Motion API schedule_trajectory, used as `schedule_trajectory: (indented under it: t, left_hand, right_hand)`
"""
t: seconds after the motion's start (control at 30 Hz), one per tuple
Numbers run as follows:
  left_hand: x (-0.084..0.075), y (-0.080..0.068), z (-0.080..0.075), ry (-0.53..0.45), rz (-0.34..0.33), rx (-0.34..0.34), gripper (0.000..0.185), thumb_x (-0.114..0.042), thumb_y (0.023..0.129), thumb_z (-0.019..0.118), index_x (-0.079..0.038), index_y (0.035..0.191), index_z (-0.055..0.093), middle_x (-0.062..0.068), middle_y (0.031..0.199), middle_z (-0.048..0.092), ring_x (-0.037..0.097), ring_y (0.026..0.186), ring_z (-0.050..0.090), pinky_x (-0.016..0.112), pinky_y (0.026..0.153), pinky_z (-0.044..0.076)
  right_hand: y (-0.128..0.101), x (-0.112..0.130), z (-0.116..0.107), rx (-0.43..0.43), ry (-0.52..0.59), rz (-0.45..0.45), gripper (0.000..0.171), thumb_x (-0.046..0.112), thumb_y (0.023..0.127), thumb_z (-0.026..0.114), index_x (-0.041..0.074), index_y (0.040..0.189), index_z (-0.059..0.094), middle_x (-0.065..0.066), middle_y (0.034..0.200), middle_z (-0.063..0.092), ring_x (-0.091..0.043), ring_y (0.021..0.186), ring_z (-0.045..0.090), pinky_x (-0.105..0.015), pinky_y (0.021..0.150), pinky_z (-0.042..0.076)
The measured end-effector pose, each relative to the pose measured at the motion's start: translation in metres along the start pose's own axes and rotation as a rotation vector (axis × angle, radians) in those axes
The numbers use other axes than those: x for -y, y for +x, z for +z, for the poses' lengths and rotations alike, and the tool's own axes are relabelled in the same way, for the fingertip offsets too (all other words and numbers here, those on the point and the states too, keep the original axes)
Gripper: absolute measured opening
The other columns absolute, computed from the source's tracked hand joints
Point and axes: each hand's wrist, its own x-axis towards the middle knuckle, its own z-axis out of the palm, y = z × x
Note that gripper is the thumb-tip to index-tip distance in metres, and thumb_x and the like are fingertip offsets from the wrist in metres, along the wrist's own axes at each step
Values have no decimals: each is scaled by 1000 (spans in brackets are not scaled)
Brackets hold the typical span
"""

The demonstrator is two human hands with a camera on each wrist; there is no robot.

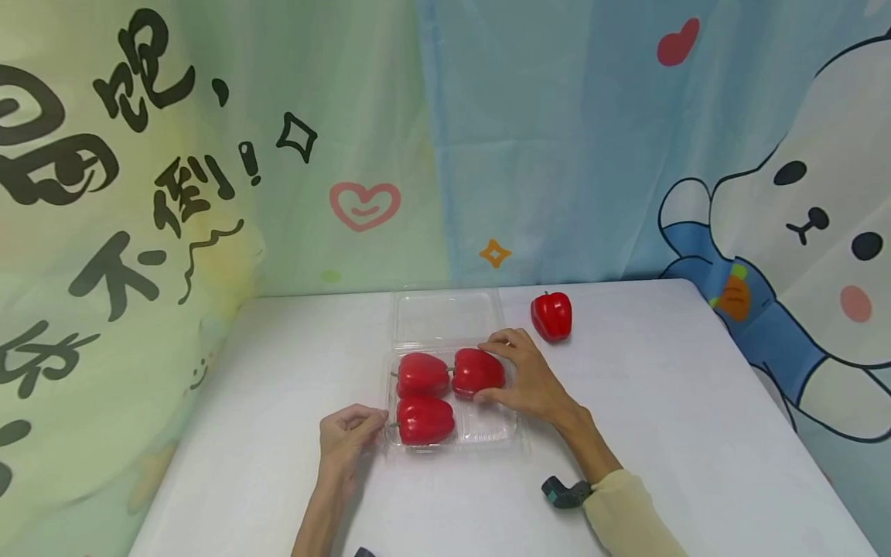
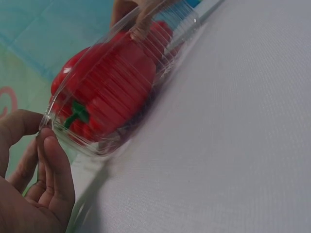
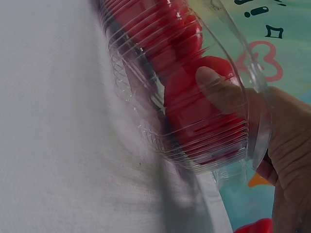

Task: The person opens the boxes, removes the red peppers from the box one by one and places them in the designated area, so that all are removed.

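Note:
A clear plastic clamshell box (image 1: 487,433) lies with its lid (image 1: 447,319) folded back, and three red bell peppers are inside. Two peppers fill its left half: an upper pepper (image 1: 422,375) and a lower pepper (image 1: 425,421). My right hand (image 1: 524,375) grips the third pepper (image 1: 477,371) at the back right, thumb on the near side and fingers on the far side. At the box's left edge, my left hand (image 1: 350,439) pinches the rim between thumb and fingers. In the left wrist view a green stem (image 2: 77,114) shows through the plastic wall.
Another red bell pepper (image 1: 552,316) stands on the white table (image 1: 292,356) behind and right of the box. A printed curtain (image 1: 334,147) hangs along the table's back edge. A dark wrist device (image 1: 565,493) sits by the right sleeve.

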Motion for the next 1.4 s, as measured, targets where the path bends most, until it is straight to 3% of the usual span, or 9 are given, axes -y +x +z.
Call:
schedule_trajectory:
  t: [0.47,0.83,1.4]
  left_hand:
    - [3,2,-1,9,3,-3,11,-14,91,85,-4,93,80,0,79,81,10,73,69,23,71,57]
    - [4,0,-1,-4,3,-5,11,-13,93,84,-3,95,81,1,80,81,10,72,69,23,70,58]
    - [0,1,0,-3,-1,-9,7,-10,91,83,-3,94,81,2,79,81,10,72,69,22,71,58]
  right_hand:
    - [0,0,0,-2,14,7,74,30,71,102,16,137,72,-4,137,66,-23,131,58,-50,103,63]
    - [-2,5,-2,-60,34,9,79,32,71,100,16,142,68,-4,140,72,-27,128,65,-59,105,59]
    - [-1,11,-3,-168,193,25,82,22,74,100,18,147,64,-2,142,71,-21,127,67,-51,102,63]
